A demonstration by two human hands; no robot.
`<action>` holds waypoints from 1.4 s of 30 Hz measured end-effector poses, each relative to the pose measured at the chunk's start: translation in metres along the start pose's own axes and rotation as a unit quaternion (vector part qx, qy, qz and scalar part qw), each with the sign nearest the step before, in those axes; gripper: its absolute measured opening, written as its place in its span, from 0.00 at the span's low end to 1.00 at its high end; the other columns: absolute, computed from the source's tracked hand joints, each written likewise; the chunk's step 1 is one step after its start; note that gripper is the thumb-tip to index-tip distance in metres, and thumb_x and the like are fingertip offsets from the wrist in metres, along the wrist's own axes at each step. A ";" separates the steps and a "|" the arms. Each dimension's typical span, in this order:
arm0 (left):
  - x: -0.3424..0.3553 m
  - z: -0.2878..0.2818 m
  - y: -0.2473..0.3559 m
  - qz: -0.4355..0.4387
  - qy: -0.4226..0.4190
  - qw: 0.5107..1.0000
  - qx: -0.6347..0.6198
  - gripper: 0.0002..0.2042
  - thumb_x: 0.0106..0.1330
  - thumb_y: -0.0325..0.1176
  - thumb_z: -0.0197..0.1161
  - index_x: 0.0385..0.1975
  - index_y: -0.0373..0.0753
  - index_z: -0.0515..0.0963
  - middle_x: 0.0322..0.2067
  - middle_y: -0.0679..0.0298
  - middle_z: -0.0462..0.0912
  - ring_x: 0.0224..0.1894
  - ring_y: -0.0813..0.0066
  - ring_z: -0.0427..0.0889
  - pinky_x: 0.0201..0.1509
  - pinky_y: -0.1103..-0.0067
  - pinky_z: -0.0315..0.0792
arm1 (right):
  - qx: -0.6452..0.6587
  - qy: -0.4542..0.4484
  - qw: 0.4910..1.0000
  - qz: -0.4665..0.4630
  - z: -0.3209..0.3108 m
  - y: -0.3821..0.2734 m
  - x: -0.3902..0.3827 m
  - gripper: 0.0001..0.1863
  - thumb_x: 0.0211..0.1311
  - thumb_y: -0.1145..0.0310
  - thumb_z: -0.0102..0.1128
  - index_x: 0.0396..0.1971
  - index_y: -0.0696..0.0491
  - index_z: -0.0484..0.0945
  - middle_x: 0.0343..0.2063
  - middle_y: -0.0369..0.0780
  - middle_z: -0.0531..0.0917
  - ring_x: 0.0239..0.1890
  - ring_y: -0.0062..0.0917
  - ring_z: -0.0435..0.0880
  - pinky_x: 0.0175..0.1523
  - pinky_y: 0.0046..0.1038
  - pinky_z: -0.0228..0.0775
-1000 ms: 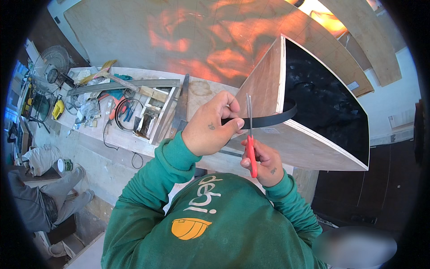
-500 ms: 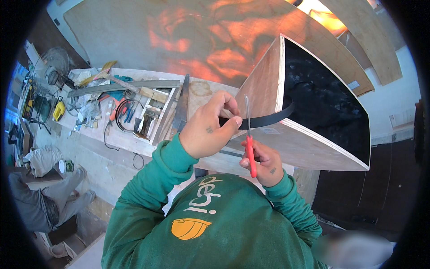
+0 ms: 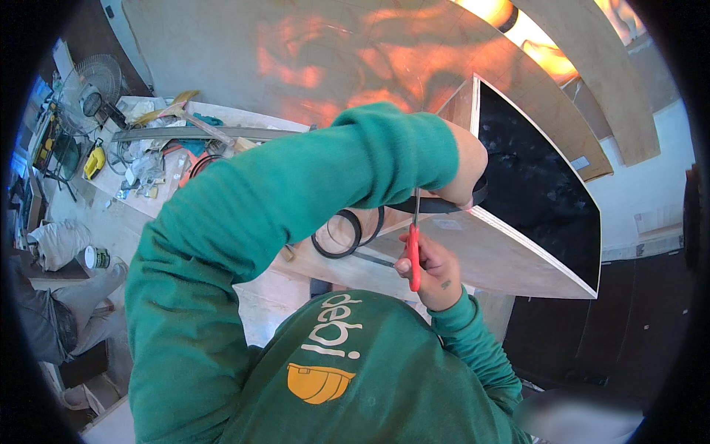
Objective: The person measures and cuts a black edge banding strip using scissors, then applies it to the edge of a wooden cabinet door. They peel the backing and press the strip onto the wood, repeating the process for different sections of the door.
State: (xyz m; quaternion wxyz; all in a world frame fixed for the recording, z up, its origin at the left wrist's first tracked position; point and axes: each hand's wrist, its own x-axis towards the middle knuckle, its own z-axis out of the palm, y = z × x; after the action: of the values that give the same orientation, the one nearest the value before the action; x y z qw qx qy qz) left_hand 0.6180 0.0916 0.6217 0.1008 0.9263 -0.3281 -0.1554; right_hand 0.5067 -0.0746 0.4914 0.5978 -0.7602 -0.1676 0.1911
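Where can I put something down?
Pale floor shows bare between the white tub, the workbench and the green left sleeve. The workbench's near edge has a bare sliver too, left of the sleeve. It's crowded around the plastic bags, and by the plywood box, where the left hand, black strip and red-handled scissors bunch together.

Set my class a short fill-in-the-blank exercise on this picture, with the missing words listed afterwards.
1. The right hand holds ____-handled scissors.
2. The strip by the left hand is coloured ____.
3. Both sleeves are ____.
4. In the picture, the fan stands to the ____ of the box.

Missing words: red; black; green; left.
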 end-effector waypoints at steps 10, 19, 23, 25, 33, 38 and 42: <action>0.035 0.012 0.001 0.031 -0.011 0.999 -0.014 0.11 0.51 0.29 0.60 0.32 0.34 0.85 0.32 0.49 0.85 0.37 0.54 0.84 0.41 0.63 0.76 | -0.041 0.038 0.998 -0.015 0.002 0.004 0.002 0.23 0.59 0.71 0.68 0.52 0.62 0.73 0.28 0.31 0.74 0.29 0.12 0.70 0.36 0.17 0.66; 0.031 0.005 0.006 0.046 -0.021 0.999 0.011 0.12 0.55 0.32 0.61 0.34 0.33 0.84 0.33 0.48 0.84 0.37 0.53 0.84 0.42 0.64 0.77 | -0.015 0.029 0.999 0.002 -0.001 0.013 0.004 0.25 0.63 0.63 0.65 0.53 0.63 0.70 0.28 0.32 0.75 0.31 0.14 0.73 0.38 0.18 0.68; 0.034 0.009 0.005 0.055 -0.007 0.998 0.026 0.13 0.57 0.34 0.59 0.34 0.34 0.85 0.32 0.52 0.86 0.37 0.58 0.85 0.42 0.65 0.77 | -0.002 0.052 0.999 0.008 0.001 0.013 0.003 0.23 0.60 0.70 0.67 0.53 0.62 0.72 0.26 0.31 0.74 0.29 0.12 0.70 0.36 0.17 0.66; 0.033 0.007 0.002 0.065 0.022 0.998 -0.017 0.13 0.59 0.37 0.60 0.34 0.34 0.84 0.32 0.52 0.85 0.37 0.57 0.84 0.42 0.66 0.77 | -0.003 0.055 0.998 0.005 0.000 0.012 0.003 0.23 0.60 0.70 0.67 0.53 0.61 0.72 0.26 0.30 0.74 0.29 0.11 0.70 0.36 0.17 0.66; -0.005 0.065 -0.085 0.038 0.360 0.830 -0.424 0.14 0.68 0.43 0.60 0.35 0.36 0.78 0.29 0.67 0.76 0.39 0.83 0.74 0.44 0.79 0.71 | 0.028 0.058 0.998 0.005 -0.007 0.011 -0.005 0.24 0.60 0.69 0.67 0.54 0.61 0.72 0.26 0.28 0.70 0.27 0.11 0.66 0.34 0.15 0.62; -0.038 0.142 -0.074 0.089 0.189 0.846 -0.491 0.15 0.69 0.42 0.60 0.33 0.34 0.79 0.25 0.67 0.74 0.31 0.84 0.68 0.34 0.81 0.65 | 0.014 0.019 1.000 0.020 -0.009 0.003 -0.002 0.25 0.60 0.68 0.67 0.55 0.60 0.72 0.28 0.28 0.70 0.28 0.11 0.66 0.34 0.15 0.61; -0.057 0.147 -0.059 0.020 0.207 0.816 -0.539 0.16 0.67 0.42 0.63 0.27 0.33 0.79 0.17 0.70 0.68 0.24 0.84 0.64 0.27 0.79 0.61 | 0.011 0.004 0.999 0.037 -0.008 0.001 0.001 0.24 0.60 0.68 0.66 0.55 0.59 0.73 0.30 0.29 0.72 0.29 0.11 0.67 0.35 0.15 0.62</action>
State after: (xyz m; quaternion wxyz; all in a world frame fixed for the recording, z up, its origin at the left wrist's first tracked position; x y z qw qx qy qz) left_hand 0.5579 0.1602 0.4802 0.6525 0.7274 -0.1817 -0.1099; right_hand 0.5112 -0.0808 0.4919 0.5998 -0.7598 -0.1348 0.2116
